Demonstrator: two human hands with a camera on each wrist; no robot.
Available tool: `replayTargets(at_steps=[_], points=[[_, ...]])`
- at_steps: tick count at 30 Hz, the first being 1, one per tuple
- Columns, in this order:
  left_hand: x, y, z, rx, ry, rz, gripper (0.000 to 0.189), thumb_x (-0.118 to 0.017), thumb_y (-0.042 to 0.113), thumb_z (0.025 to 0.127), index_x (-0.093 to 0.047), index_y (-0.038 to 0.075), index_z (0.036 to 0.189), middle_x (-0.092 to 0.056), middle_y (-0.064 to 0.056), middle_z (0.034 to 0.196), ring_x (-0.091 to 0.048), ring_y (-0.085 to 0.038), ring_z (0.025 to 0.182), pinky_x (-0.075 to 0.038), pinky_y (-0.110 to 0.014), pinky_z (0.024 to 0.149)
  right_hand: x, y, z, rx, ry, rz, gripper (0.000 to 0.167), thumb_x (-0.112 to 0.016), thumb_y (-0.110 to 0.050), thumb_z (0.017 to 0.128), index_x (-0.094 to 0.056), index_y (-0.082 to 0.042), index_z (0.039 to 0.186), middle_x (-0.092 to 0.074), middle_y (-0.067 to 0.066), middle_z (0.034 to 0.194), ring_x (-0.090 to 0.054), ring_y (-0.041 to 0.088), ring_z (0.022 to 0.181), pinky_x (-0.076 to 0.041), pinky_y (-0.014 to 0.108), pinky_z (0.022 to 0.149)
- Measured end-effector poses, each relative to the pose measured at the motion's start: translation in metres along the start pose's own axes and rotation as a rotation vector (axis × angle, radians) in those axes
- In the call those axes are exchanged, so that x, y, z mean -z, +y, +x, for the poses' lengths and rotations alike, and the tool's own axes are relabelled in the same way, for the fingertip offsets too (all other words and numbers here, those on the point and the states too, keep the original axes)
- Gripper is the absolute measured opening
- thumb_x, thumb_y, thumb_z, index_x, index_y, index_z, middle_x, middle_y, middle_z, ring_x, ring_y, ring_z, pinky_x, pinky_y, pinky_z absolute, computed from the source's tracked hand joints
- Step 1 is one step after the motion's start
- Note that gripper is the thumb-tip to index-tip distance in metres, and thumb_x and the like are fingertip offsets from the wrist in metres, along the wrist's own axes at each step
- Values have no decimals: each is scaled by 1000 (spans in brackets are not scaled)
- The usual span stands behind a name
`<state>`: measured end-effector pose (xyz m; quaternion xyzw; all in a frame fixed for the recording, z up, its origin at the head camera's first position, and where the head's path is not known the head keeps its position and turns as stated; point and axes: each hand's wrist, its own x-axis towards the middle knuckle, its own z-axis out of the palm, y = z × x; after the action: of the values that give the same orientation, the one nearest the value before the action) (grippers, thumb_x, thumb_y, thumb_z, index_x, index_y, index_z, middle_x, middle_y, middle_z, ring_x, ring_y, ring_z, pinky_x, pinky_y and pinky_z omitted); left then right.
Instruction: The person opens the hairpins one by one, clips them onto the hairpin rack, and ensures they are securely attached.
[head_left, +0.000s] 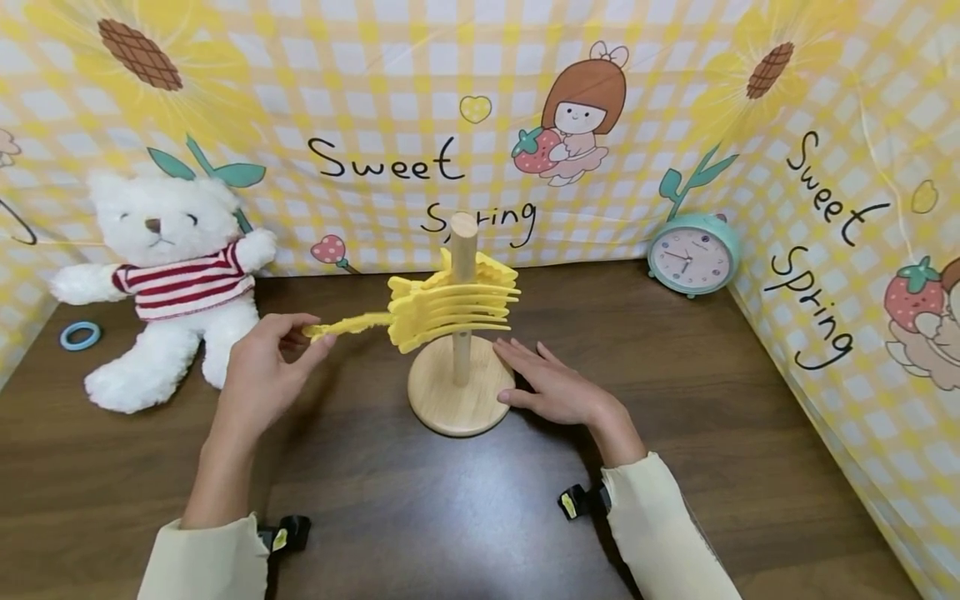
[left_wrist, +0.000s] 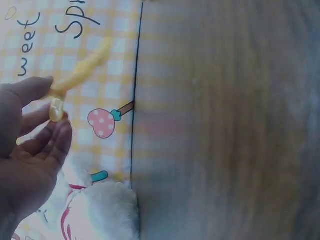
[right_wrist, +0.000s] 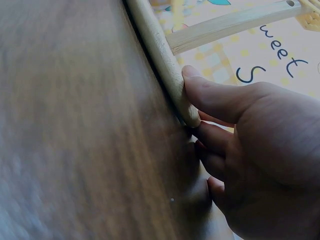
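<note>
A round wooden stand (head_left: pixel 462 408) with an upright post holds a cluster of yellow pieces (head_left: pixel 450 310) with several slender curved prongs; their exact kind cannot be told. To the left of the post, my left hand (head_left: pixel 273 362) pinches the end of a thin, knobbly yellow piece (head_left: pixel 348 324) between thumb and fingers. That piece reaches sideways to the cluster. It looks blurred in the left wrist view, with a rounded end by my fingertips. On the right, my right hand (head_left: pixel 558 387) touches the rim of the wooden base, fingers mostly straight and thumb resting on the edge.
A white teddy bear (head_left: pixel 176 275) in a striped shirt sits at the back left, beside a blue ring (head_left: pixel 80 336). At the back right stands a green alarm clock (head_left: pixel 693 255). A checked cloth (head_left: pixel 360 225) hangs behind the brown table (head_left: pixel 420 500).
</note>
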<state>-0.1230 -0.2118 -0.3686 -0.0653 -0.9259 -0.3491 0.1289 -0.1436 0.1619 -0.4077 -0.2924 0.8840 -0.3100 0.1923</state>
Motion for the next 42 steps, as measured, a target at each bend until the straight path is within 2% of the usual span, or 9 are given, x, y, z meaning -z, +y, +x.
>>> replayTargets(at_steps=[8, 12, 16, 20, 26, 31, 34, 38, 42], points=[[4, 11, -4, 26, 39, -76, 40, -72, 30, 96, -60, -1, 119, -66, -17, 101, -63, -27, 93, -43, -16, 75, 0, -1, 0, -19, -3, -3, 73, -57, -34, 105, -19, -12, 163, -19, 5, 167, -8, 18, 154, 4, 41, 123], [9, 18, -4, 5, 82, -111, 41, -71, 26, 98, -54, -3, 122, -68, -18, 107, -61, -13, 96, -41, -8, 79, 0, -2, 0, -18, -7, 0, 73, -58, -34, 105, -19, -12, 163, -19, 5, 167, -8, 18, 154, 4, 41, 123], [15, 27, -2, -37, 125, -106, 39, -72, 23, 97, -56, -2, 122, -68, -17, 106, -54, 2, 92, -40, -12, 73, 0, -3, 0, -20, -8, 4, 73, -58, -34, 104, -19, -12, 163, -19, 5, 167, -8, 17, 154, 4, 40, 123], [22, 39, 0, -81, 182, -114, 35, -73, 18, 96, -61, -2, 122, -68, -16, 106, -52, 5, 91, -39, -13, 75, 0, -2, 0, -21, -7, 6, 74, -58, -34, 104, -19, -12, 163, -18, 5, 167, -8, 17, 154, 4, 40, 123], [32, 57, 5, -212, 276, -201, 29, -71, 7, 94, -67, -3, 120, -69, -16, 102, -57, 4, 85, -42, -11, 78, 0, -3, 0, -12, -4, 9, 73, -58, -34, 104, -19, -12, 163, -19, 5, 167, -8, 18, 154, 4, 41, 123], [38, 72, 7, -308, 302, -159, 26, -73, 8, 93, -72, -1, 117, -72, -15, 97, -55, 4, 81, -39, -13, 71, 0, -2, 0, -16, 0, 12, 73, -58, -34, 104, -20, -12, 163, -19, 5, 167, -8, 18, 154, 4, 41, 123], [40, 83, 10, -377, 304, -133, 29, -76, 5, 90, -75, 1, 118, -75, -13, 107, -62, 3, 93, -43, -11, 81, 1, -2, 1, -9, 1, 8, 73, -58, -33, 105, -20, -12, 163, -19, 5, 167, -9, 19, 154, 4, 42, 123], [44, 99, 15, -465, 288, -127, 34, -80, -1, 85, -75, 0, 118, -73, -12, 116, -66, -10, 113, -46, -17, 97, 1, -3, 1, -6, 7, 7, 72, -58, -33, 104, -20, -12, 163, -20, 6, 167, -9, 19, 154, 3, 43, 123], [47, 109, 15, -489, 282, -136, 35, -82, -4, 81, -76, -1, 115, -73, -13, 115, -66, -11, 114, -47, -19, 98, 1, -3, 0, -17, 0, 17, 73, -58, -34, 104, -20, -12, 163, -19, 6, 167, -9, 20, 154, 3, 44, 123]])
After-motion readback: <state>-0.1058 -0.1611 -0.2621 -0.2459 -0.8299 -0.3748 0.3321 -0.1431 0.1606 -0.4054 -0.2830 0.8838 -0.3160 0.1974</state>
